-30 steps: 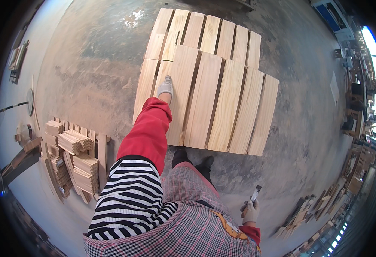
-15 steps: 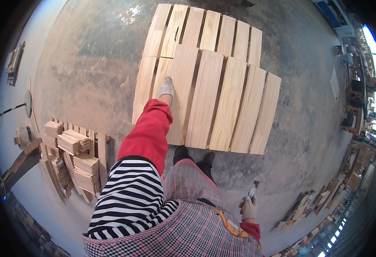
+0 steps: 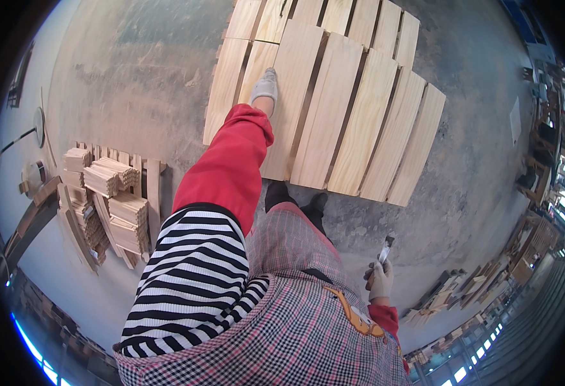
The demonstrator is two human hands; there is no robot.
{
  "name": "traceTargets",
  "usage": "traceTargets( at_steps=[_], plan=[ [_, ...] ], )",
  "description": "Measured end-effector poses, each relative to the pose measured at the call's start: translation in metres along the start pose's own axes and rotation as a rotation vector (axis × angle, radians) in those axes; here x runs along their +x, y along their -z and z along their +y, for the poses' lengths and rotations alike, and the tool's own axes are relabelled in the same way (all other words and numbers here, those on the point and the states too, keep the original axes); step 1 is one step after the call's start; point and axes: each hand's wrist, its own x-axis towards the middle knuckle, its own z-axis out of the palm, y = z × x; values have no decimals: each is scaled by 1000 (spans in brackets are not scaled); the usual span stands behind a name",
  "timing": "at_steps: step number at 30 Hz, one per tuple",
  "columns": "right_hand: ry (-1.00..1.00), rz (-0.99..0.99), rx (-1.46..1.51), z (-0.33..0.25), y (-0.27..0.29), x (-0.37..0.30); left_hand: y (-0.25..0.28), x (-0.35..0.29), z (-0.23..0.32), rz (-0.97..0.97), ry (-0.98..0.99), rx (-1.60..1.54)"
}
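My left hand (image 3: 265, 89), in a pale glove with a grey fingertip area, lies on light wooden planks at the left edge of the raised row. Its fingers stretch away from me, and no held thing shows. Under and beside it are a lower plank (image 3: 226, 90) and a raised plank (image 3: 293, 96). Low on the right, by my side, my gloved right hand (image 3: 380, 281) is closed round a small flat-bladed tool (image 3: 386, 249) with a dark end, pointing up. Its exact kind is hard to make out.
Several more planks (image 3: 350, 119) lie side by side with narrow gaps, the near row overlapping the far one. Stacked wood pieces (image 3: 128, 222) stand on a pallet at left. Loose wood (image 3: 446, 293) lies at right. My dark shoes (image 3: 314, 209) are close to the planks' near edge.
The planks sit higher in the picture and tilt a little. My left hand stays on about the same spot of them. My right hand, with the tool, appears slightly higher.
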Motion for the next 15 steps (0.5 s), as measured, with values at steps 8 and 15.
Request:
traceTargets(
  at_steps=[8, 15],
  plan=[
    [173, -30, -23, -1, -9, 12, -4, 1, -45, -181, -214, 17],
    [131, -142, -213, -24, -10, 13, 23, -35, -149, -310, 86, -501]
  ],
)
